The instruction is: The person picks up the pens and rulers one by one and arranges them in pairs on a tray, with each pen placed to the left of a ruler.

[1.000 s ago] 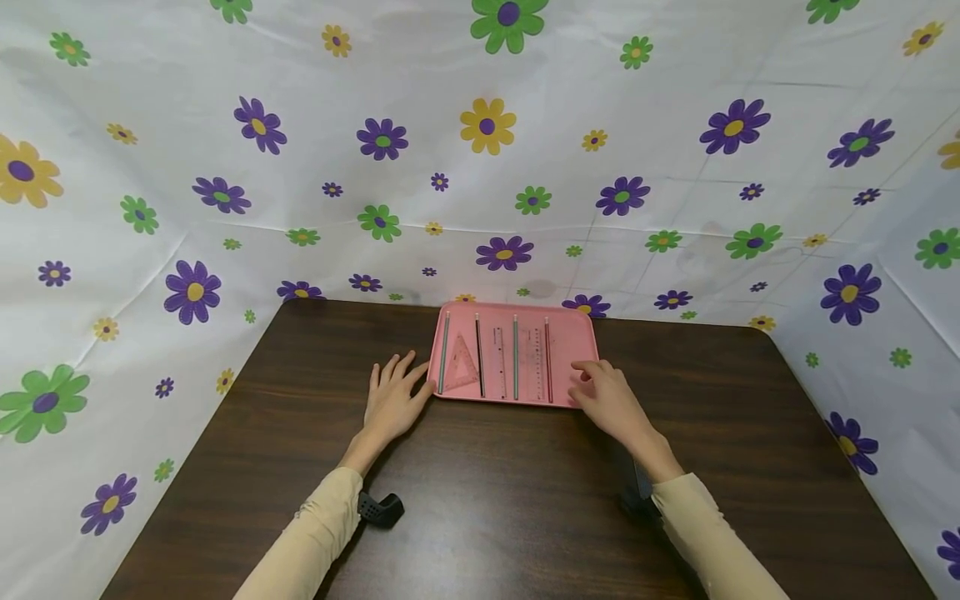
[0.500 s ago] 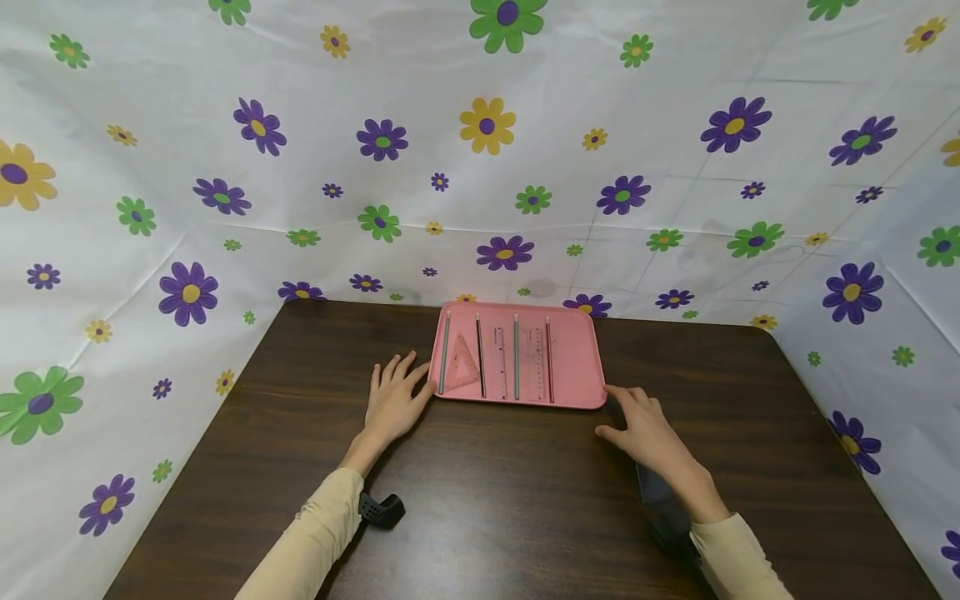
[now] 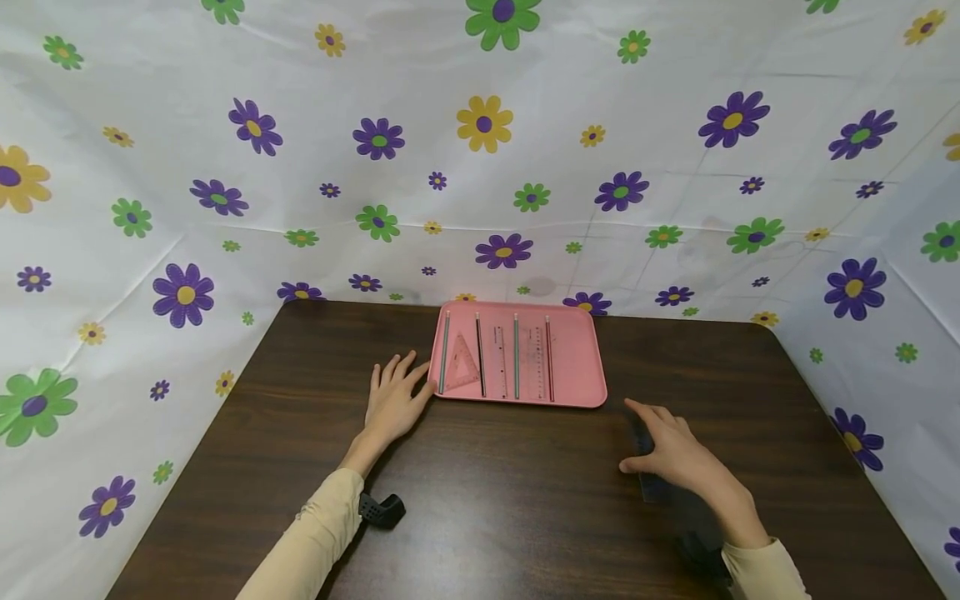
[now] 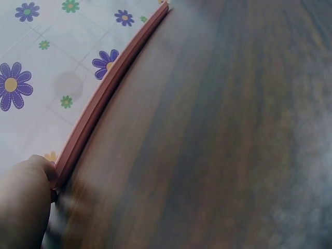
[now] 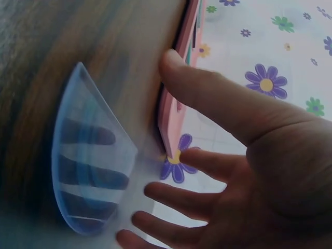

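My left hand (image 3: 392, 404) lies with spread fingers beside the pink tray (image 3: 585, 367), its thumb at the tray's near left corner. The left wrist view shows that thumb (image 4: 26, 202) against the tray's edge (image 4: 98, 111). To the right of the tray, my right hand (image 3: 682, 454) hovers over the table, thumb and fingers apart, holding nothing. Below its fingers, in the right wrist view, is a clear bluish half-round plate (image 5: 88, 161) that looks like a protractor. In the head view my right hand mostly hides it.
On the tray lie several pencils, such as a red pencil (image 3: 550, 358), a clear set square (image 3: 461, 367) and two clear rulers, one being the wider ruler (image 3: 536, 362). A flowered sheet (image 3: 420, 167) hangs behind the dark wooden table (image 3: 480, 492).
My right hand has left the tray's right side and moved right and toward me, its thumb and fingers spreading wider. The left hand and the tray have stayed in place.
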`<act>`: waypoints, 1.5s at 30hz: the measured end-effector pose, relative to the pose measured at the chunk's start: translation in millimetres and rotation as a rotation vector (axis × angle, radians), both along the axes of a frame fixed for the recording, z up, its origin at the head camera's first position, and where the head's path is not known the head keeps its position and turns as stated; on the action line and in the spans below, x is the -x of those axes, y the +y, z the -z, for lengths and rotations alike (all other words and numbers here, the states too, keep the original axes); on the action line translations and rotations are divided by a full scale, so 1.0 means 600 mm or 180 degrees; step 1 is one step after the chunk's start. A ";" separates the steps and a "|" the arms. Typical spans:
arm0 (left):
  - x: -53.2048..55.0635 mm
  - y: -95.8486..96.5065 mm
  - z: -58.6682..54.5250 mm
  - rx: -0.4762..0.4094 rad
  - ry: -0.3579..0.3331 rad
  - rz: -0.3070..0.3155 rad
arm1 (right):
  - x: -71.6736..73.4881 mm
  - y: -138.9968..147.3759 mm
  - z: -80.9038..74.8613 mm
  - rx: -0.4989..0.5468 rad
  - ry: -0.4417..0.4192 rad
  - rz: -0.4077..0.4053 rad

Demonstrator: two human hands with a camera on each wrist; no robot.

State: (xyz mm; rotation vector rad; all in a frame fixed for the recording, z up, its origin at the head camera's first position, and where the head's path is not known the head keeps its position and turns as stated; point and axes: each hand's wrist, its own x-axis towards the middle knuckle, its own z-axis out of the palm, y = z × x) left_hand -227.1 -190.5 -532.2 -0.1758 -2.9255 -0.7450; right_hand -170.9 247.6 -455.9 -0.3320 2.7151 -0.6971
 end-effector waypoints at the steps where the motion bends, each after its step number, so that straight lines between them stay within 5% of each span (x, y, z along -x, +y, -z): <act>1: 0.000 0.000 0.000 -0.0002 0.0005 -0.0003 | -0.001 0.002 -0.002 -0.0016 -0.0028 -0.0028; 22: 0.000 -0.002 0.002 0.0029 -0.0012 0.0004 | -0.032 -0.010 -0.006 -0.0474 -0.0204 -0.0207; 45: 0.002 -0.002 0.000 0.0026 -0.0019 0.0003 | -0.041 -0.011 -0.001 -0.0337 -0.0107 -0.0026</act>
